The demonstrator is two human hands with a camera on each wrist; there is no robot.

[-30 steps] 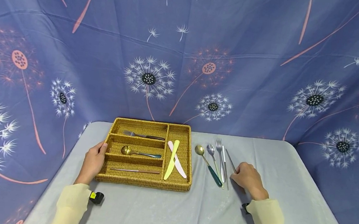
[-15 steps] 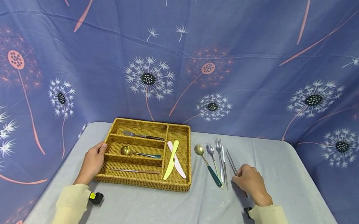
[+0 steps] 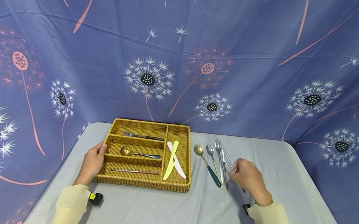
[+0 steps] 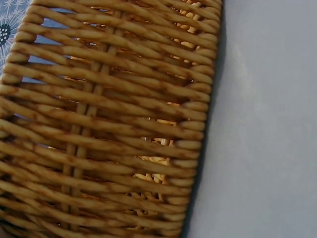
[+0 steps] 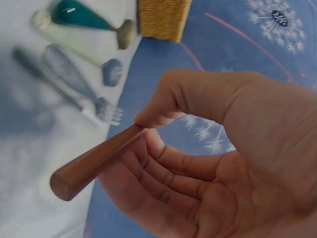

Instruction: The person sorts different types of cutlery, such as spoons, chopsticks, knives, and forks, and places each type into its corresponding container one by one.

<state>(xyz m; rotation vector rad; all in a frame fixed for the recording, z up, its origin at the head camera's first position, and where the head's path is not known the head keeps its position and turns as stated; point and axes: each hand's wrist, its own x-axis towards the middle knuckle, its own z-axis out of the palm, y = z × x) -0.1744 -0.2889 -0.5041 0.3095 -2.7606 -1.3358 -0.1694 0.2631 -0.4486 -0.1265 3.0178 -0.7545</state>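
Note:
In the head view my left hand (image 3: 92, 161) grips the left wall of a woven cutlery tray (image 3: 142, 182), thumb over the rim. The left wrist view is filled by the tray's woven side (image 4: 99, 124). My right hand (image 3: 248, 175) pinches a chopstick between thumb and fingers, its silver part slanting toward the back left. The right wrist view shows its brown handle end (image 5: 94, 161) sticking out past the fingers. Left of this hand lie a gold spoon with green handle (image 3: 214, 177), a silver spoon (image 3: 210, 149), a fork (image 3: 218, 148) and a slim white-and-grey knife (image 3: 223, 157).
Inside the tray are a dark-handled fork (image 3: 149, 137), a gold spoon (image 3: 126, 151), another chopstick (image 3: 143, 172), and crossed yellow (image 3: 169, 165) and pink (image 3: 179, 168) knives. A dandelion-print curtain (image 3: 184, 56) stands behind the pale cloth-covered table (image 3: 165, 213).
My right hand has raised the chopstick from the table, and its silver end has swung left over the other cutlery. The left hand stays on the tray.

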